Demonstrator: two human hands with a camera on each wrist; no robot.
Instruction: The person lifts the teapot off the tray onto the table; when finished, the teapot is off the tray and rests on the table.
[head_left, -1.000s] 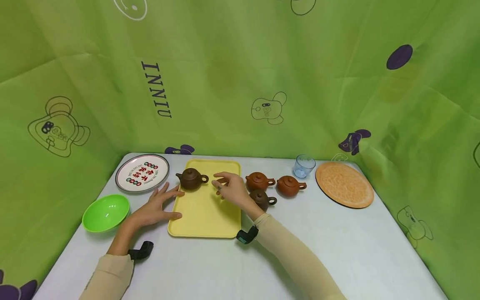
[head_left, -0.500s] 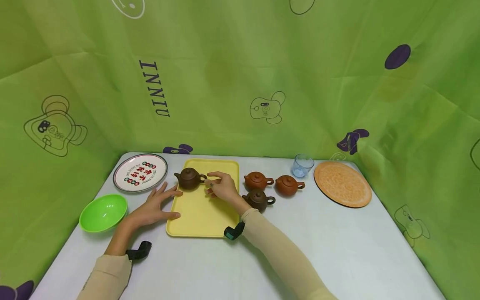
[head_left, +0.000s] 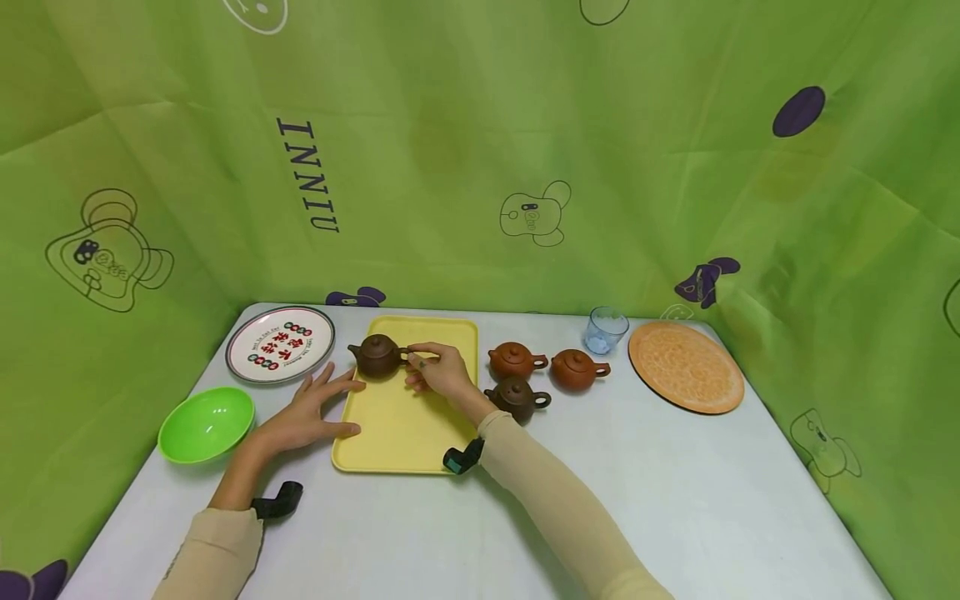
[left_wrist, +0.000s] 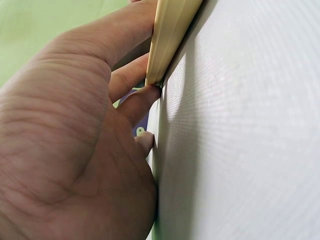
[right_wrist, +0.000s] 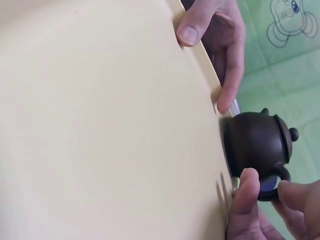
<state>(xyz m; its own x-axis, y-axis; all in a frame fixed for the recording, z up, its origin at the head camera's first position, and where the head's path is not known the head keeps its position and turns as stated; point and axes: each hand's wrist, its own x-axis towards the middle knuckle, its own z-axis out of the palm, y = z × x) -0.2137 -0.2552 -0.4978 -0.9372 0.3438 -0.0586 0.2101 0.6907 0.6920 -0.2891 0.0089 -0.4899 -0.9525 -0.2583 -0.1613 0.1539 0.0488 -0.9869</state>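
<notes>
A dark brown teapot [head_left: 378, 357] stands on the far left part of the yellow tray [head_left: 405, 433], its spout to the left. My right hand [head_left: 442, 371] pinches its handle between thumb and fingers, as the right wrist view shows at the teapot [right_wrist: 257, 142]. At the tray's left edge rests my left hand [head_left: 303, 419], fingers spread, thumb and index finger touching the rim. In the left wrist view the left hand [left_wrist: 75, 125] lies against the side of the tray [left_wrist: 172, 37].
Right of the tray stand two reddish-brown teapots [head_left: 513, 361] and another dark brown teapot [head_left: 514, 400]. Behind them are a blue glass [head_left: 605, 332] and a round orange mat [head_left: 686, 367]. A patterned plate [head_left: 262, 333] and a green bowl [head_left: 206, 427] lie at left.
My right hand has moved left over the tray to the dark brown teapot and taken its handle. The left hand has stayed at the tray's edge.
</notes>
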